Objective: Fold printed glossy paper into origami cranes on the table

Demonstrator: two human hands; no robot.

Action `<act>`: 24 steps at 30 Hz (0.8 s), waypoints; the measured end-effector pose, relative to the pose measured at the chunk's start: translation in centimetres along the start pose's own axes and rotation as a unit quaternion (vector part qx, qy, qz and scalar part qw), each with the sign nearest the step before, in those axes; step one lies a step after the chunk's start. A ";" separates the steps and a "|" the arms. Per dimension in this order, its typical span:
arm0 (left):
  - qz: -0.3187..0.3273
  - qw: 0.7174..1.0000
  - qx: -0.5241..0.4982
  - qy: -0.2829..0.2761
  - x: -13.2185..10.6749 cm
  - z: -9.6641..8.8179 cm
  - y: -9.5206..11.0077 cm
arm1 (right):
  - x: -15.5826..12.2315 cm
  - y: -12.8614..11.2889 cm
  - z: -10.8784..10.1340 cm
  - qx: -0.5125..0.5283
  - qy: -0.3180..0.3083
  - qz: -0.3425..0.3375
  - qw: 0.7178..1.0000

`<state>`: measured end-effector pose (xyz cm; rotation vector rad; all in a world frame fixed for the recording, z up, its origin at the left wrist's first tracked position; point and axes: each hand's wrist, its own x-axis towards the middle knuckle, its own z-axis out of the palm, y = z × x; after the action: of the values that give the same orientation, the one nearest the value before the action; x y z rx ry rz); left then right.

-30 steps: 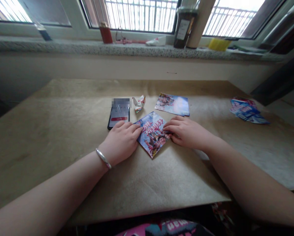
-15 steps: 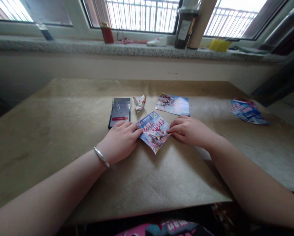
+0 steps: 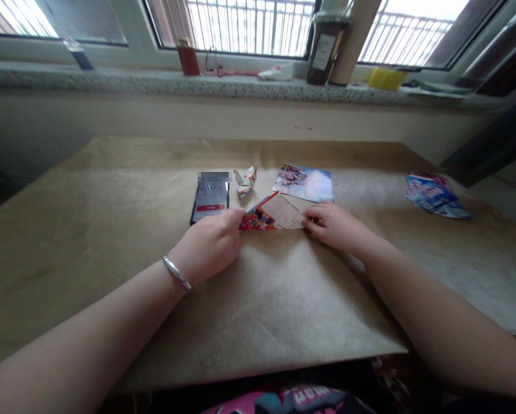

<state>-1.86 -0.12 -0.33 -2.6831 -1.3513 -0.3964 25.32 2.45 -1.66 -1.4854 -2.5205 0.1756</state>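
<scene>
A printed sheet of paper [image 3: 286, 213] lies folded into a triangle between my hands, its point facing the window. Its upturned face is pale on the right and red with small pictures on the left. My left hand [image 3: 212, 238] pinches the left corner, thumb on top. At the right corner, the fingers of my right hand [image 3: 333, 224] are closed on the paper. Just behind the fold lies a blue printed sheet [image 3: 307, 183]. A small folded paper figure [image 3: 245, 181] stands beside the phone [image 3: 211, 198], which is close behind my left hand.
Several blue and red printed papers [image 3: 439, 195] lie piled at the table's right. The table's near edge runs below my forearms. Along the granite windowsill [image 3: 249, 86] stand a red bottle [image 3: 188, 57], a dark jar [image 3: 324, 52] and a yellow object [image 3: 387, 79].
The near half of the sheet has been folded up and away from me, so the diamond with its blue print is now a triangle showing the other side. Both hands keep its corners.
</scene>
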 end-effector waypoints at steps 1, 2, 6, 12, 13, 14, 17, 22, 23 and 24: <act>0.006 1.000 0.001 0.007 -0.1 0.1 0.0 | 0.0 -0.1 0.0 0.005 -0.003 0.015 1.000; 0.018 1.000 0.003 0.015 -0.1 0.1 0.0 | 0.1 -0.2 0.1 0.012 -0.005 0.030 0.999; 0.069 0.997 -0.002 0.017 -0.2 0.4 0.0 | 0.1 -0.3 0.4 0.040 0.011 0.075 0.996; 0.067 0.998 0.002 -0.011 -0.2 0.7 0.0 | 0.0 -0.6 0.6 0.035 0.030 0.100 0.994; 0.067 0.998 0.004 -0.014 -0.2 0.7 0.0 | 0.0 -0.7 0.6 0.026 0.032 0.102 0.994; 0.067 0.998 0.007 -0.016 -0.3 0.8 0.0 | 0.0 -0.9 0.6 0.016 0.035 0.106 0.994; 0.077 0.997 0.025 -0.017 -0.3 0.9 0.0 | 0.1 -1.4 0.7 -0.028 0.052 0.129 0.990; 0.101 0.993 0.051 -0.020 -0.1 1.0 0.1 | 0.4 -2.2 1.0 -0.083 0.061 0.146 0.984; 0.105 0.993 0.054 -0.021 0.0 0.9 0.2 | 0.4 -2.3 1.0 -0.084 0.059 0.148 0.984; 0.108 0.992 0.057 -0.021 0.0 0.9 0.2 | 0.4 -2.4 0.9 -0.080 0.056 0.151 0.984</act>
<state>-1.54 -0.05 -1.15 -2.7165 -1.0429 -0.2347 22.88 1.70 -2.01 -1.8808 -2.2561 -0.0659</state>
